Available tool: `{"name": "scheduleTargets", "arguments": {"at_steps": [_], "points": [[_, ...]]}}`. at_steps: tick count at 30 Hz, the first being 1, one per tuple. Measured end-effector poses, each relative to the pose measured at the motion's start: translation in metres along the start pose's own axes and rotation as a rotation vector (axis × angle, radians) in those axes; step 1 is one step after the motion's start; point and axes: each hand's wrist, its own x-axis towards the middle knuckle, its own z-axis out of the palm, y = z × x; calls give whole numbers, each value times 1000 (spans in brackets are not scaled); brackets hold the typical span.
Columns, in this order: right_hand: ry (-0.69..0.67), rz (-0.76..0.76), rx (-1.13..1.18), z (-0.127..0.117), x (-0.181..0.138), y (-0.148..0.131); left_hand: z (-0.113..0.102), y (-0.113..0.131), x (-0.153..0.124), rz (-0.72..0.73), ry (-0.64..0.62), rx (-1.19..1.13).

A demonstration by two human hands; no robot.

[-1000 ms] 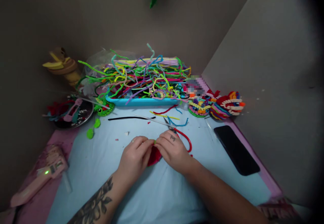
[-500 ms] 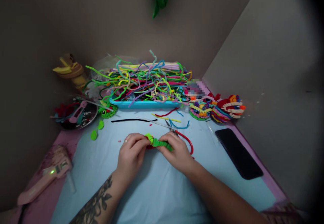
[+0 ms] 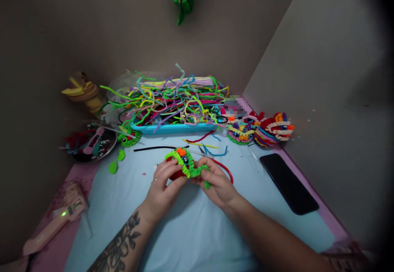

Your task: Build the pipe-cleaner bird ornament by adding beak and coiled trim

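Observation:
Both my hands hold a small pipe-cleaner figure (image 3: 181, 162) just above the light blue table cover (image 3: 191, 231). The figure is red with a bright green fuzzy rim and an orange tuft on top. My left hand (image 3: 163, 184) grips its red body from the left, fingers curled. My right hand (image 3: 217, 181) pinches the loose green pipe-cleaner end (image 3: 201, 172) at the figure's right side. Red-handled scissors (image 3: 223, 168) lie on the cover just behind my right hand.
A turquoise tray (image 3: 174, 127) heaped with coloured pipe cleaners stands at the back. Finished pipe-cleaner figures (image 3: 264, 130) sit to its right, a black phone (image 3: 287, 184) lies at right, a pink glue gun (image 3: 53, 222) at left, a dark dish (image 3: 92, 145) at far left.
The figure was turned face up and lifted a little: first only its red back showed, then the green rim, now the rim and orange tuft. My hands rose slightly with it.

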Motion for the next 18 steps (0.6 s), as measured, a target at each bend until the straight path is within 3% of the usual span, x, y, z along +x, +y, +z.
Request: {"name": "scheduleTargets", "arguments": {"at_steps": [3, 7, 11, 14, 18], "points": [[23, -161, -121, -10, 3, 2, 1, 1, -1, -146, -22, -172], [38, -288, -293, -20, 5, 4, 10, 5, 1, -709, 44, -629], [-44, -358, -376, -17, 2, -1, 13, 8, 10, -1156, -43, -1167], [-155, -383, -469, -10, -2, -6, 11, 9, 15, -1297, -162, -1461], [-198, -517, -663, -5, -2, -10, 8, 4, 12, -1368, -52, -1561]]}}
